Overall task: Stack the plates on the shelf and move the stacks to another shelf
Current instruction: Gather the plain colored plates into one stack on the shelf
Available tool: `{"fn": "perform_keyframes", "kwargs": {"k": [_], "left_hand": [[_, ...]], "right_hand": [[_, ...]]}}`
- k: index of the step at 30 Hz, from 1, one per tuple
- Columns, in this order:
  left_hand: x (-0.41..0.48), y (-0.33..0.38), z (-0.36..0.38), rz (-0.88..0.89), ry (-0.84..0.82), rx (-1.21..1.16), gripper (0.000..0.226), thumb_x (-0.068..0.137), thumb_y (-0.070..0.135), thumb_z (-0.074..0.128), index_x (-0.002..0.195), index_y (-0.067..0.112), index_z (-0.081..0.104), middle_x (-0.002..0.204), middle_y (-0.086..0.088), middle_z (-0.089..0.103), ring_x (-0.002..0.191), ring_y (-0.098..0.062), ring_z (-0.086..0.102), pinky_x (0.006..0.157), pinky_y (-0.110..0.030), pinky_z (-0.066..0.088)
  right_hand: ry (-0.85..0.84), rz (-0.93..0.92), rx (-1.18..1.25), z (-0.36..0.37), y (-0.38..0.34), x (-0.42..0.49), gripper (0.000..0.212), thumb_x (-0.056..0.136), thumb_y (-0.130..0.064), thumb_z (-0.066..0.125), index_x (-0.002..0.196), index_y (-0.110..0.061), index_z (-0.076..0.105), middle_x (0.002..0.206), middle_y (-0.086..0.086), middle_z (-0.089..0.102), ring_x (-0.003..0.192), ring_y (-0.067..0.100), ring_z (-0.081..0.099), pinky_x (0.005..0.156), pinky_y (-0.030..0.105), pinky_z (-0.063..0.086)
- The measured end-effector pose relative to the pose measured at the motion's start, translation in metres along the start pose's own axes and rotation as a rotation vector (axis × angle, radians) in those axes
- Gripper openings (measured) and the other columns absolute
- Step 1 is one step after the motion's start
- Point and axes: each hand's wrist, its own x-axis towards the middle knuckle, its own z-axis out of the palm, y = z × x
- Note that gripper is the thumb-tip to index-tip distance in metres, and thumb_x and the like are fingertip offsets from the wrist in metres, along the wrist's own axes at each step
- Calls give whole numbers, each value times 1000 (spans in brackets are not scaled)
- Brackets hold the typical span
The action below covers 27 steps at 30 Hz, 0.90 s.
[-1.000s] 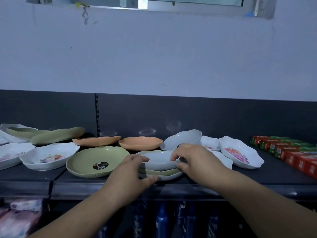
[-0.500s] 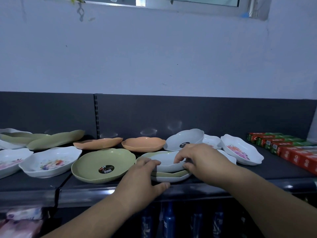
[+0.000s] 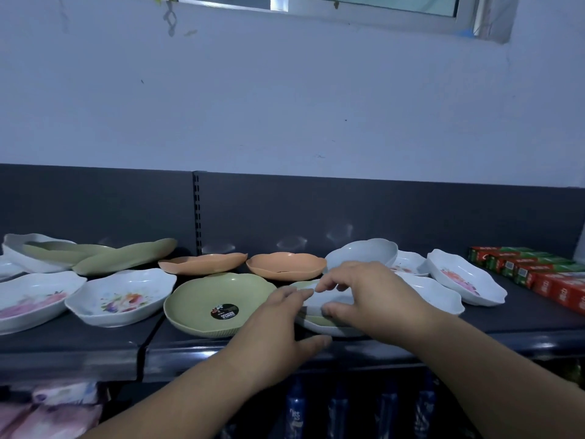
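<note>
A small stack of plates (image 3: 329,304), white on green on white, sits near the front of the dark shelf (image 3: 95,346). My right hand (image 3: 373,296) grips the stack's right side, thumb under the top white plate. On the stack's left rim rests my left hand (image 3: 278,331), fingers spread. A green plate (image 3: 218,304) with a black sticker lies just left of the stack. Behind it lie two orange plates (image 3: 286,264), and a tilted white plate (image 3: 361,253) stands behind my right hand.
White flowered plates (image 3: 122,299) and green plates (image 3: 126,256) fill the shelf's left part. More white flowered plates (image 3: 465,280) lie at the right, beside red and green boxes (image 3: 538,270). Blue bottles (image 3: 296,413) stand on the shelf below.
Both hands have stayed on the stack. My right hand's fingers have lifted a little over the top plate, and the view has shifted slightly.
</note>
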Motion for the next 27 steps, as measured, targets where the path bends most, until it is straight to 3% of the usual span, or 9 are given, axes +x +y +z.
{"fn": "perform_keyframes", "kwargs": {"k": [3,6,8,12,17,19,24,27], "left_hand": [[-11,-22,-27,-19,101,6,67,77,53,65,137,37,40,136,21,39,124,0,41,100,-14,31],[-23,-52,-55,-108,178,29,60,79,46,67,133,34,45,130,21,40,119,0,42,94,-12,30],[-30,-72,-67,-166,194,60,60,79,45,68,134,32,46,136,16,42,124,-3,41,98,-15,29],[-40,-97,-70,-247,100,125,63,80,48,65,137,31,43,140,10,40,127,-7,40,100,-16,27],[-42,-111,-63,-191,63,81,60,81,44,67,134,28,47,134,10,44,123,-4,42,93,-5,22],[-42,-113,-62,-164,72,61,58,80,43,68,133,28,49,133,11,44,121,-1,42,90,-1,19],[-47,-112,-66,-114,150,36,56,79,44,69,130,32,51,130,17,41,111,5,37,91,-5,21],[-51,-105,-70,-92,212,30,55,77,47,69,127,34,52,136,16,41,121,1,41,98,-11,27]], "right_hand": [[47,-61,120,16,-26,12,24,83,-29,70,106,-36,69,96,-22,55,103,2,51,82,12,38],[35,-97,152,40,-53,25,33,84,-30,71,116,-33,65,117,-13,59,108,7,52,92,22,41],[-3,-123,151,59,-68,34,39,85,-30,68,124,-31,61,126,-12,56,114,7,50,97,21,38],[-118,-80,134,92,-84,47,43,89,-31,63,131,-32,56,134,-8,51,121,12,49,102,26,39],[-235,12,-7,105,-88,58,23,93,-27,56,112,-26,69,120,0,60,112,20,55,93,31,45],[-270,37,-48,104,-92,59,25,96,-22,53,114,-23,69,122,3,59,112,23,55,91,30,44],[-165,50,-26,90,-100,56,25,97,-23,52,116,-17,68,120,5,61,112,24,55,94,33,43],[-68,13,11,75,-105,50,22,95,-20,55,110,-13,70,113,4,63,106,22,56,91,34,43]]}}
